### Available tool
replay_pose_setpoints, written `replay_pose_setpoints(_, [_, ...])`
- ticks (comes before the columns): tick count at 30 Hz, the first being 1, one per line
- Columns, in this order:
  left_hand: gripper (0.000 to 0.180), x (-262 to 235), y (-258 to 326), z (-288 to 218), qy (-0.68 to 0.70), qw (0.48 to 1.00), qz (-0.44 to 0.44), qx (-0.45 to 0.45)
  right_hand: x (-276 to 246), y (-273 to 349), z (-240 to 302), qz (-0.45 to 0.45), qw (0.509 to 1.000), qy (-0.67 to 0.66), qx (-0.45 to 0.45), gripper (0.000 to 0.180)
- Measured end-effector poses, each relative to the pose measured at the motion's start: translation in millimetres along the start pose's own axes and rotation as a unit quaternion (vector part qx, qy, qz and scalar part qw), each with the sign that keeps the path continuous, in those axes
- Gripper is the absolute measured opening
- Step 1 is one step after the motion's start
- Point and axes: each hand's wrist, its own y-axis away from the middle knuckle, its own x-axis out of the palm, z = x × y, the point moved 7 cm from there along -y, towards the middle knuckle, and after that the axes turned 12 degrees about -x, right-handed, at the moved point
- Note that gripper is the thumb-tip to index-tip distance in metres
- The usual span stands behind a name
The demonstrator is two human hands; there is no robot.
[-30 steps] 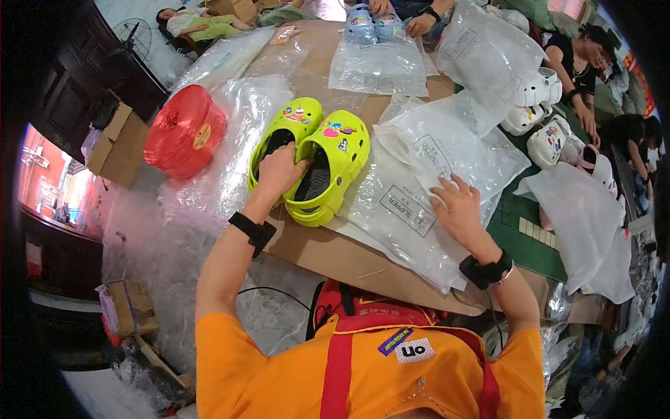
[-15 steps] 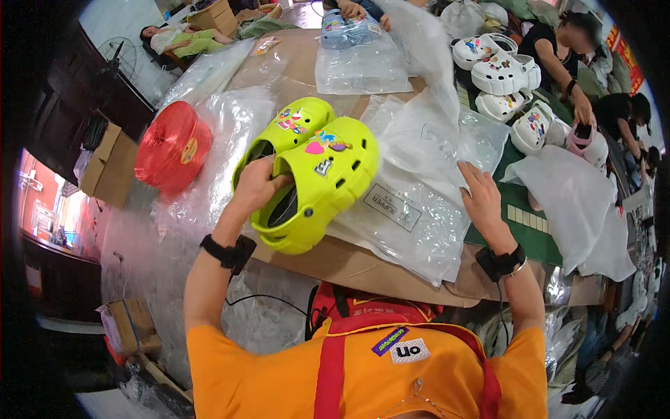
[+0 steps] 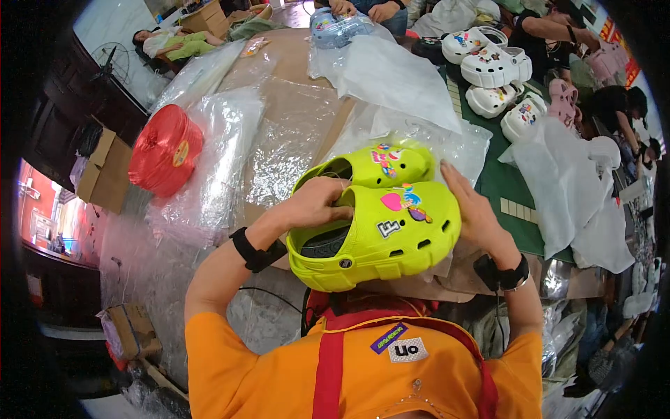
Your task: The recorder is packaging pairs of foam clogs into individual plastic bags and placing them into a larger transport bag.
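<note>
A pair of lime-green clogs (image 3: 412, 241) with colourful charms is held low over the near edge of the table, toes pointing right. My left hand (image 3: 317, 202) is closed on the pair at the heel openings, its fingertips hidden inside. At the toe end my right hand (image 3: 473, 213) lies with its fingers stretched out along the clogs, seemingly touching them. A clear plastic bag (image 3: 471, 143) spreads behind and partly under the pair, mostly covered by it. White translucent sheeting (image 3: 398, 77) lies farther back.
To the left stands a red roll of plastic twine (image 3: 166, 150) beside clear bags (image 3: 216, 146). White clogs (image 3: 495, 68) are grouped on a green surface at the right, near white sheeting (image 3: 558, 188). Across the table, another person's hands (image 3: 384, 10) are by blue clogs (image 3: 340, 28).
My left hand has brought the lime-green clogs right and nearer, turning the toes toward my right hand. White sheeting has settled at the far side. A co-worker's pink clog has been lifted away.
</note>
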Motion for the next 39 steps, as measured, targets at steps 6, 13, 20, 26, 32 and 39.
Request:
replay_pose_setpoints(6, [0.036, 8.9, 6.8, 17.8, -0.042, 0.996, -0.067, -0.049, 18.9, 2.3, 0.9, 0.11, 0.986, -0.107, 0.061, 0.073])
replay_pose_setpoints(13, [0.038, 5.1, 20.9, 13.0, -0.081, 0.981, -0.112, -0.138, 14.3, -9.5, 11.4, 0.025, 0.999, -0.042, 0.004, 0.066])
replay_pose_setpoints(20, [0.038, 2.3, 18.9, 18.4, -0.074, 0.97, -0.083, -0.217, 22.6, -0.5, -23.4, -0.09, 0.969, -0.153, 0.17, 0.042])
replay_pose_setpoints(26, [0.04, 11.4, 19.1, 21.5, -0.119, 0.97, -0.091, -0.193, 50.8, 7.5, -44.0, -0.136, 0.943, -0.198, 0.231, 0.025])
replay_pose_setpoints(32, [0.04, 10.4, 18.7, 22.2, -0.109, 0.964, -0.089, -0.224, 55.6, 14.1, -37.8, -0.134, 0.96, -0.123, 0.212, 0.015])
replay_pose_setpoints(39, [0.033, 9.0, 22.7, 20.2, -0.099, 0.962, -0.152, -0.204, 57.6, 15.2, -35.5, -0.1, 0.976, -0.108, 0.162, 0.018])
